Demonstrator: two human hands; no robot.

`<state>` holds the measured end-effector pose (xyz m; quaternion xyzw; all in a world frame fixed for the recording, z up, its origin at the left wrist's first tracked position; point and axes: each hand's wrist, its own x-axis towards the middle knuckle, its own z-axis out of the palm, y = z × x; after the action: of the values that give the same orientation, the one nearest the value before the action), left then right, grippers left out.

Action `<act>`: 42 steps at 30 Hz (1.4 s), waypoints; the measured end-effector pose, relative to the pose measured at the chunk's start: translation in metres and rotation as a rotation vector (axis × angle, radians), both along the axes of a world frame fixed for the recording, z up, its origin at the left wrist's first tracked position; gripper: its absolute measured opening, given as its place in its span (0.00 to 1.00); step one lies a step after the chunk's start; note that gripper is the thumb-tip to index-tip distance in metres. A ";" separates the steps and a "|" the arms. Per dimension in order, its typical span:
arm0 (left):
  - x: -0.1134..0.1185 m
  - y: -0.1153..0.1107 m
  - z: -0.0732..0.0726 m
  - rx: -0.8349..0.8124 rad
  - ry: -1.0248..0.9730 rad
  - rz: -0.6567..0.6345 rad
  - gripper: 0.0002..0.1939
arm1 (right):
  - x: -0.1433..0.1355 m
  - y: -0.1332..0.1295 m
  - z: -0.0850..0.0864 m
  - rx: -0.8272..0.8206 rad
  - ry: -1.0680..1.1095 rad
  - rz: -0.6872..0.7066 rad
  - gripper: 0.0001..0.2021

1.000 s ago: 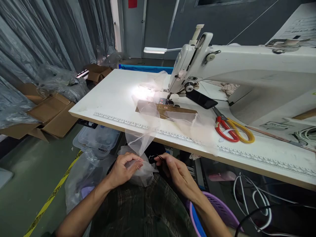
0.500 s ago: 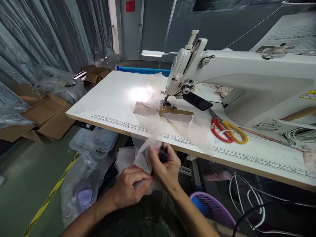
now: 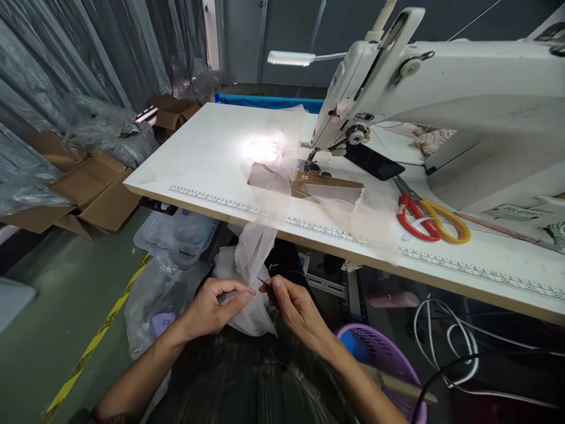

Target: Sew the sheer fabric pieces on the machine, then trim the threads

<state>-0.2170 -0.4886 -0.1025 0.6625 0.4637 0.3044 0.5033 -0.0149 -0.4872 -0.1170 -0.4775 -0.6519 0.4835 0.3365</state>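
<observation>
Sheer white fabric (image 3: 253, 253) hangs over the table's front edge and gathers in my lap. My left hand (image 3: 216, 306) is closed at the fabric's edge, thumb and forefinger pinching it. Close by on the right, my right hand (image 3: 293, 303) is closed round a small black pointed tool (image 3: 266, 284). Its thin tip points toward the left fingertips, and its handle is mostly hidden in the palm. More of the sheer fabric lies on the table under the sewing machine (image 3: 353, 106), by its needle and presser foot, with a brown flat piece (image 3: 304, 184) there.
Scissors (image 3: 435, 221) with red and yellow handles lie right of the needle, near a black phone (image 3: 373, 161). A ruler strip runs along the white table's (image 3: 189, 159) front edge. Below are a purple basket (image 3: 388, 347), white cables (image 3: 468, 353) and a clear plastic box (image 3: 176, 232).
My hands have drawn apart slightly and the right hand has lowered, so the tool's thin tip now shows. The view has tilted downward, shifting the machine up and right.
</observation>
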 end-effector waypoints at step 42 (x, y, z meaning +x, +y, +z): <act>-0.022 0.059 -0.024 -0.265 0.047 -0.292 0.22 | -0.004 -0.003 -0.046 -0.237 0.170 -0.121 0.23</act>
<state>-0.2387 -0.4299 -0.1261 0.6576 0.4103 0.1488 0.6141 -0.0188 -0.4906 -0.1628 -0.5098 -0.5295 0.5744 0.3603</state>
